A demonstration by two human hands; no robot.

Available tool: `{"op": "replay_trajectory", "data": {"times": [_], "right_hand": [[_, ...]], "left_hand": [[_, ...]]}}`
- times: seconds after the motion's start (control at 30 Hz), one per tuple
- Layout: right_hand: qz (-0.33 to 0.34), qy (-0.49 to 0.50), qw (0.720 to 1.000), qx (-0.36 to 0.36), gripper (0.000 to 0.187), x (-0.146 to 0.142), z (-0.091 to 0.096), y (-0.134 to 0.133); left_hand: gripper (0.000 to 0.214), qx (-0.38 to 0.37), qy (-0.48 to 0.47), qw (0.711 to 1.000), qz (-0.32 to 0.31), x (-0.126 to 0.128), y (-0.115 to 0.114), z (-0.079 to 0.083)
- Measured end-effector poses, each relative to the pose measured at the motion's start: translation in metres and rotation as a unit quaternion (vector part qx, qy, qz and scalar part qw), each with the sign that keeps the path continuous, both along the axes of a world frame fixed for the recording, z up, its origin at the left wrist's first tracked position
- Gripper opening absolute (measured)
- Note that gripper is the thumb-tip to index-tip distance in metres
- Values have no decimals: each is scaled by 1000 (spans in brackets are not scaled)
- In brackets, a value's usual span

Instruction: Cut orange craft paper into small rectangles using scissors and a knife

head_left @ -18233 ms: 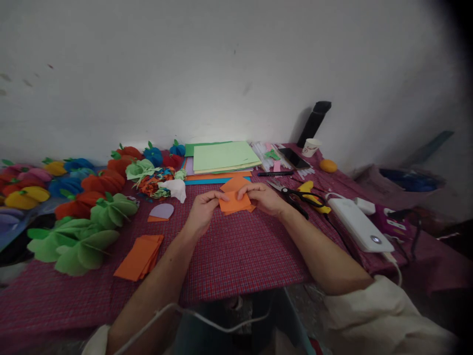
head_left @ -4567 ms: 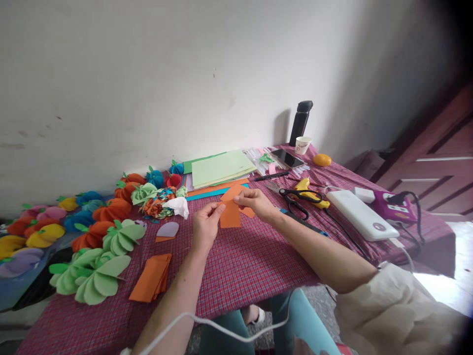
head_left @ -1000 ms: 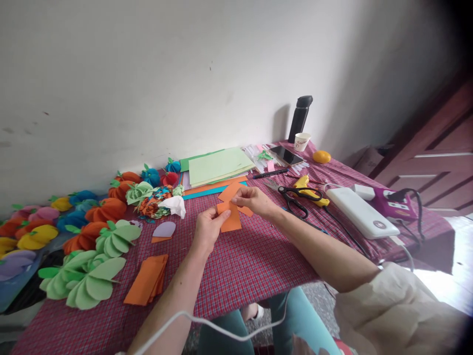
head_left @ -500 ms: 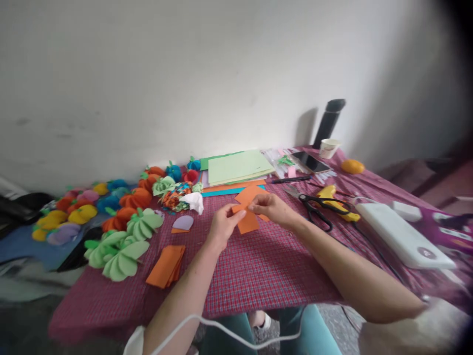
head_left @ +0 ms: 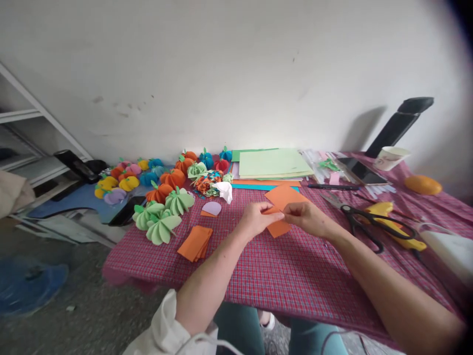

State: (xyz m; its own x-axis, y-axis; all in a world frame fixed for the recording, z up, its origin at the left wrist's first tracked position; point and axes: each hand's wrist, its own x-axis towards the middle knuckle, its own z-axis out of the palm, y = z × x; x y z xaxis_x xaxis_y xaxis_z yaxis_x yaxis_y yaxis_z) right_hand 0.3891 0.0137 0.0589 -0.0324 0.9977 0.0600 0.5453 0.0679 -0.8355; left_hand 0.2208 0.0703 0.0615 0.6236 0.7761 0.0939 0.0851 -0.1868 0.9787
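Between my hands is a piece of orange paper point(head_left: 279, 228), pinched at its upper edge. My left hand point(head_left: 256, 218) has its thumb and fingers closed on the paper's left side. My right hand point(head_left: 307, 217) pinches the same paper from the right, its fingertips close to the left thumb. Just beyond, a larger orange sheet point(head_left: 286, 196) lies on the cloth, partly hidden by my hands. To the left lie a stack of orange paper pieces point(head_left: 195, 243) and a lilac rounded paper piece point(head_left: 212, 208) over an orange one.
Several paper pumpkins point(head_left: 160, 229) crowd the left side. Light green sheets point(head_left: 273, 163) are stacked by the wall. On the right are black-handled scissors point(head_left: 354, 217), a yellow glue gun point(head_left: 395, 229), a phone point(head_left: 364, 172), a paper cup point(head_left: 391, 158), a black bottle point(head_left: 395, 125) and an orange fruit point(head_left: 423, 185).
My view has swung left, so the table contents appear farther right and a shelf shows at the left. Both hands still hold the orange paper, fingertips now closer together.
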Motion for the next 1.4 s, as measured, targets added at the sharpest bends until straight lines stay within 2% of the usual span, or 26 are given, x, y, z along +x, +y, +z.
{"op": "replay_trajectory", "data": {"times": [0.33, 0.47, 0.6, 0.7, 0.8, 0.93, 1.07, 1.13, 1.23, 1.33, 1.4], "right_hand": [[36, 13, 999, 1, 27, -4, 5, -2], [33, 39, 998, 28, 25, 4, 5, 0], [33, 41, 998, 23, 22, 19, 6, 3], [-7, 34, 999, 13, 21, 27, 9, 3], [-51, 85, 995, 20, 23, 23, 13, 1], [-47, 146, 987, 53, 27, 11, 6, 4], [-33, 103, 991, 77, 23, 14, -3, 10], [-5, 46, 996, 73, 21, 19, -2, 9], [63, -12, 996, 58, 18, 21, 2, 4], [106, -23, 993, 40, 17, 17, 5, 0], [124, -24, 991, 32, 17, 15, 5, -1]], "left_hand": [[21, 29, 11, 1000, 1, 4, 2, -1], [20, 28, -5, 999, 32, 4, 5, 1], [21, -43, -77, 991, 101, 0, 16, 2], [24, -85, -138, 975, 153, -2, 23, 4], [26, -110, -151, 969, 160, 1, 22, 3], [27, -130, -137, 973, 134, 11, 12, -2], [28, -130, -113, 980, 99, 11, 9, -4], [28, -97, -77, 989, 80, 7, 9, -2], [23, -20, 34, 999, 0, 2, 8, 0], [20, 33, 116, 989, -84, 1, 3, 1], [21, 35, 134, 984, -110, 1, 0, 2]]}}
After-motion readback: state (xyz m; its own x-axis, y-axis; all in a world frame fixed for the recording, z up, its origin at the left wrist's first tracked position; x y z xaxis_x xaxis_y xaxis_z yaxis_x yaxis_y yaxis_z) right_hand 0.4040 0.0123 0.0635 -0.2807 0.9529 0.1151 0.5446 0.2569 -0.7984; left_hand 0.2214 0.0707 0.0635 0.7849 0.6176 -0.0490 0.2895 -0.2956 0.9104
